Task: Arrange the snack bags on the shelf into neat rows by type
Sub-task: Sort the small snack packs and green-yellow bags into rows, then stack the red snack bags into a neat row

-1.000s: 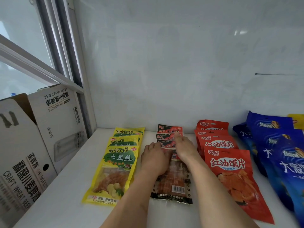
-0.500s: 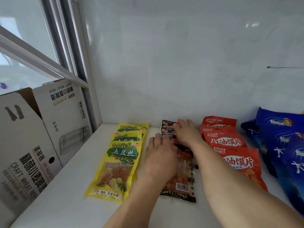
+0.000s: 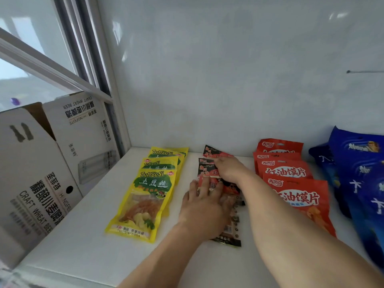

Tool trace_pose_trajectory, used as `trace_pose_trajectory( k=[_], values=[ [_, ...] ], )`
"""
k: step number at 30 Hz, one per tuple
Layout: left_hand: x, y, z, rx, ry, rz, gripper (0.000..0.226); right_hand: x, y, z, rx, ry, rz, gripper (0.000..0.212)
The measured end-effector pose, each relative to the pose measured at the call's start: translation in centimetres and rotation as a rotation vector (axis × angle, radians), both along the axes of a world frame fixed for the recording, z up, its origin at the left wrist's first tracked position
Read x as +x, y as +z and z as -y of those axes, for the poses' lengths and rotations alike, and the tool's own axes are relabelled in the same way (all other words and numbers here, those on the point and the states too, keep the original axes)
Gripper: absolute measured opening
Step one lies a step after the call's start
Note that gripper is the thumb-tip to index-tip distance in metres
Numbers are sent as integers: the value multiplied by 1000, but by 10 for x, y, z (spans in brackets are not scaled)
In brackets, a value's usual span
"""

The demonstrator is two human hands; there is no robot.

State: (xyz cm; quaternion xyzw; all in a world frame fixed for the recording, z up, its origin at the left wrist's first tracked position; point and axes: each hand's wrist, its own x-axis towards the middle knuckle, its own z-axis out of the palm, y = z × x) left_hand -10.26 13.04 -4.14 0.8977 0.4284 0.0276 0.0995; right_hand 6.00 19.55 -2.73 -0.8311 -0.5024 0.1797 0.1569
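Several rows of snack bags lie on the white shelf (image 3: pixel 91 235). At the left are yellow bags (image 3: pixel 153 190), in the middle black-and-red bags (image 3: pixel 207 163), to their right red bags (image 3: pixel 291 183), and at the far right blue bags (image 3: pixel 357 173). My left hand (image 3: pixel 205 206) lies flat, fingers spread, on the front black-and-red bag, hiding most of it. My right hand (image 3: pixel 230 170) reaches farther back, its fingers curled on the top edge of the second black-and-red bag. A third black-and-red bag shows behind it.
An open white cardboard beer box (image 3: pixel 41 173) stands against the shelf's left side below a window frame (image 3: pixel 99 80). A white wall (image 3: pixel 228 80) closes the back of the shelf. The shelf's front edge runs along the bottom left.
My right hand has reached farther back along the black-and-red row, from the front bag's top to the rear bags. My left hand has stayed on the front bag.
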Motion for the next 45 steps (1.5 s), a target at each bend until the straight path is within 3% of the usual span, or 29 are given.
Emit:
trace_pose_trajectory(
  k=[3,5,12,21,24,30,32,35,40,43,45],
  values=[
    [0,0,0,-15,13,2,61,21,-27,-22,8,-18,-19,71],
    [1,0,0,-13,19,13,61,23,-29,-22,33,-10,13,76],
    [1,8,1,-16,27,44,62,-25,45,65,301,-53,-176,40],
    [6,26,1,3,52,86,70,-10,72,163,493,-192,-74,41],
    [22,37,14,44,62,216,73,10,55,186,574,-336,-66,45],
    [74,47,62,-448,38,658,66,37,18,205,607,-509,-140,52],
    [89,40,69,-541,88,720,58,45,11,205,541,-529,-214,70],
    [108,32,64,-557,121,727,52,57,4,201,501,-540,-314,84],
    [123,34,63,-541,159,689,45,70,-1,194,487,-474,-398,59],
    [124,36,61,-558,191,743,31,76,2,190,488,-483,-403,70],
    [126,42,56,-589,217,779,39,80,6,184,504,-496,-407,78]
  ],
)
